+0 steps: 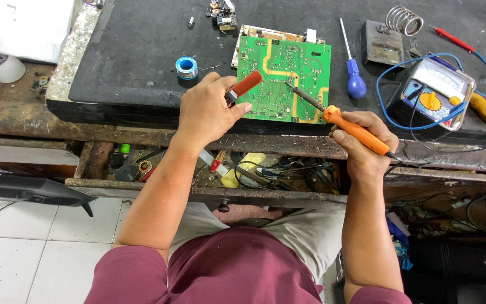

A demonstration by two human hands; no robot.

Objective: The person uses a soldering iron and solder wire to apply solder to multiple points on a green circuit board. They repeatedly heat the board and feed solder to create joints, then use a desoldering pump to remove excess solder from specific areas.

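A green circuit board [288, 67] lies solder side up on the dark bench mat [142, 50]. My left hand [206, 112] grips a red-handled tool [246, 84] at the board's left edge; its tip is hidden by my fingers. My right hand [367, 143] holds an orange-handled soldering iron [351, 126], and its metal tip [299, 91] rests on the board near the middle right.
A blue spool of solder [187, 67] sits left of the board. A blue screwdriver [355, 79], a coil iron stand [403, 22] and a meter with blue leads [437, 93] lie to the right. An open drawer [243, 169] of tools and wires is below the bench edge.
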